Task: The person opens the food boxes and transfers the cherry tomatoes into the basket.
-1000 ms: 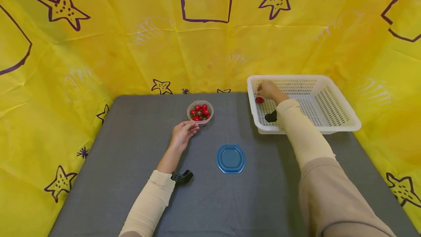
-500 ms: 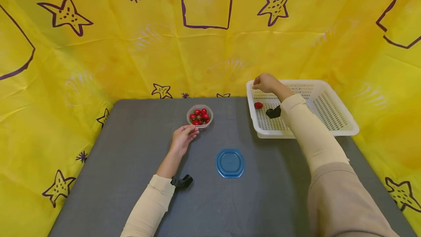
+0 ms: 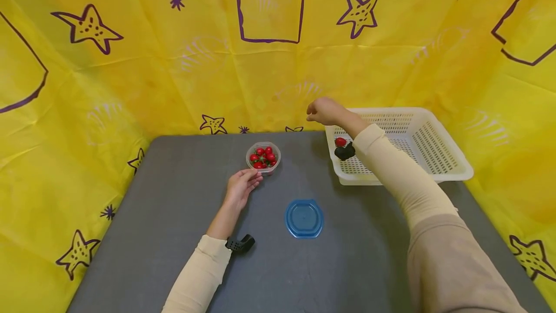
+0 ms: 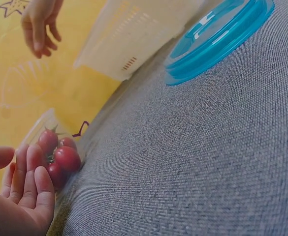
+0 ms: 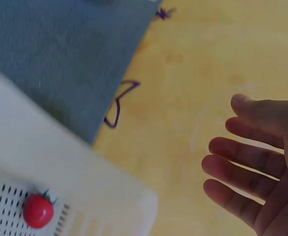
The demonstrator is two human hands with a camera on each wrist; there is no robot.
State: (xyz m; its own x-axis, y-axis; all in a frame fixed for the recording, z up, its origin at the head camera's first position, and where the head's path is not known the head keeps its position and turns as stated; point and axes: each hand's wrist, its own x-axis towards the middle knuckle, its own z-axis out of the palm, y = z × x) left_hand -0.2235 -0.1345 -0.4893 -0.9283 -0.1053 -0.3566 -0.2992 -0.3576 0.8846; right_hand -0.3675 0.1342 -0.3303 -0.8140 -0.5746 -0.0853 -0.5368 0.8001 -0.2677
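My left hand [image 3: 241, 186] reaches to the near side of a small clear plastic container [image 3: 263, 172], with its fingertips at the rim. The container holds several red cherry tomatoes [image 3: 262, 157] with green stems. In the left wrist view, loosely bent fingers [image 4: 29, 184] lie beside the container, and the thumb stands apart from them. My right hand [image 3: 326, 111] is in the air just beyond the left rim of a white perforated basket [image 3: 451, 151]. Its fingers are spread and hold nothing in the right wrist view. One cherry tomato [image 5: 38, 210] lies on the basket floor, near the left wall.
A blue lid [image 3: 304, 219] lies on the grey tabletop [image 3: 173, 192] between the hands. Black wrist cameras show at both wrists; the right one [image 3: 345, 151] overlaps the basket in the head view. A yellow patterned cloth [image 3: 195, 71] hangs behind the table.
My right hand has let go of the cherry tomato in the basket, risen out and moved left past the rim. The left hand stays at the container. The head view has shifted slightly.
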